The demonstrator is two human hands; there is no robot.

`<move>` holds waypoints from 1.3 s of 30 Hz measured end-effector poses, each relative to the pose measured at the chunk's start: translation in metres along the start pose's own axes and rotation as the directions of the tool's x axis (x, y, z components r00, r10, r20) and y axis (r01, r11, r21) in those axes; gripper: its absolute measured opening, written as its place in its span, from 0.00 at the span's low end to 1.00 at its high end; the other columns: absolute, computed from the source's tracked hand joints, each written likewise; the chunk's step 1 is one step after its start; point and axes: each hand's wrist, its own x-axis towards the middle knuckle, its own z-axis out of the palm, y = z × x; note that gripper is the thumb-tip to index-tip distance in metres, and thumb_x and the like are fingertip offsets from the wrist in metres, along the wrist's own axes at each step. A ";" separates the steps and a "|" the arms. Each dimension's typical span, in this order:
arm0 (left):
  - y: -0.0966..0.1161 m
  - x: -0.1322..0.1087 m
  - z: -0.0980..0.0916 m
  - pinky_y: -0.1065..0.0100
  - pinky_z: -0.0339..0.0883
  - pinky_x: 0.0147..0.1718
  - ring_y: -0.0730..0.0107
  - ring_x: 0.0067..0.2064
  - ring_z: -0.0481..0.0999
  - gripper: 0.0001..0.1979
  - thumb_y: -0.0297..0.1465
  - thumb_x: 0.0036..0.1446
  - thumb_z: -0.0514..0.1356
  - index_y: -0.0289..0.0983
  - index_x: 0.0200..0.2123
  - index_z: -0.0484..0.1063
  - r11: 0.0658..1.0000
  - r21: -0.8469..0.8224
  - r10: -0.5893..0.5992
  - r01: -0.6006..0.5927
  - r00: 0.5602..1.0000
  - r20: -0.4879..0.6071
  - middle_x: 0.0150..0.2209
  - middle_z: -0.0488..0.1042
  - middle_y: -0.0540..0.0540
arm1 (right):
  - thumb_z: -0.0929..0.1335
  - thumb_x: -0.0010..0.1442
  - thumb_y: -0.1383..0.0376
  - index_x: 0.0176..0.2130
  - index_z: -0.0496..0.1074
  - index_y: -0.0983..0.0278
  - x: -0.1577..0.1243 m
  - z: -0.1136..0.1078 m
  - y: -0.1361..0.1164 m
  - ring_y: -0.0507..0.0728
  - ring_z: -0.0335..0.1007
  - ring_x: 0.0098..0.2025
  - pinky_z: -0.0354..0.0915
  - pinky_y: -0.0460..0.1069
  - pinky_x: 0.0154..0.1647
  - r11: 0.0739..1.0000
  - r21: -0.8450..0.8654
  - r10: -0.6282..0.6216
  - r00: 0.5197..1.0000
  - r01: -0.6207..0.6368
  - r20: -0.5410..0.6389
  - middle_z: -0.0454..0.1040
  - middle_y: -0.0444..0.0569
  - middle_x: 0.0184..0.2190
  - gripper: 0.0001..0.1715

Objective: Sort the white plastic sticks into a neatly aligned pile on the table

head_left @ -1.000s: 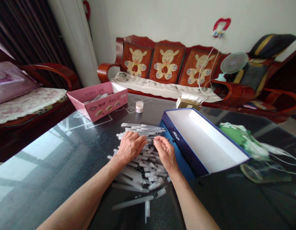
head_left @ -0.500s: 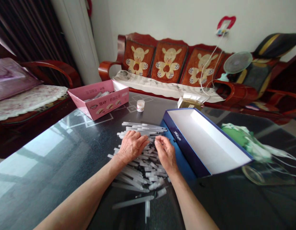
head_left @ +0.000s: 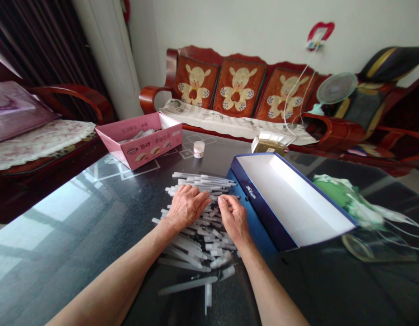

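Several whitish translucent pen barrels [head_left: 184, 251] and short caps [head_left: 216, 249] lie in a loose pile on the dark glossy table [head_left: 104, 217]. Over the upper part of the pile is my left hand [head_left: 189, 206], fingers curled and pressed together; what they hold is hidden beneath them. Just right of it, my right hand [head_left: 234, 215] has thumb and fingertips pinched, on something too small to make out. The two hands' fingertips are a little apart. Small dark pieces lie among the caps.
A pink box [head_left: 145, 140] with pale sticks inside stands at the back left. Behind the pile is a small white jar [head_left: 198, 149]. An open blue box [head_left: 297, 199] lies right of my hands, near a tissue pack [head_left: 269, 145] and a green-white bag [head_left: 345, 199].
My right hand has shifted slightly down, and its fingers have drawn closer together. My left hand has hardly moved.
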 end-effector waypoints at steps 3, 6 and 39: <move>0.000 0.000 0.000 0.64 0.54 0.35 0.65 0.32 0.64 0.16 0.40 0.64 0.48 0.40 0.38 0.74 1.000 -0.007 0.002 -0.002 1.000 0.007 0.27 0.68 0.46 | 0.63 0.61 0.59 0.35 0.73 0.62 0.000 0.001 0.002 0.56 0.70 0.38 0.66 0.50 0.40 1.000 0.008 -0.022 0.999 0.021 0.025 0.75 0.49 0.34 0.12; 0.000 0.000 0.000 0.64 0.54 0.35 0.65 0.32 0.64 0.16 0.40 0.64 0.49 0.40 0.38 0.74 1.000 -0.015 -0.005 0.005 1.000 0.008 0.27 0.68 0.47 | 0.65 0.59 0.63 0.40 0.71 0.62 -0.001 0.001 0.000 0.56 0.70 0.40 0.66 0.50 0.42 0.999 0.023 -0.042 0.999 0.041 0.021 0.74 0.49 0.39 0.10; 0.000 0.000 0.001 0.64 0.55 0.34 0.66 0.32 0.64 0.17 0.41 0.64 0.48 0.41 0.38 0.74 1.000 -0.013 0.006 -0.006 1.000 0.009 0.27 0.68 0.46 | 0.61 0.63 0.56 0.33 0.73 0.63 0.000 0.002 0.000 0.57 0.70 0.37 0.64 0.50 0.40 0.999 -0.040 0.011 0.999 -0.012 -0.041 0.75 0.49 0.33 0.18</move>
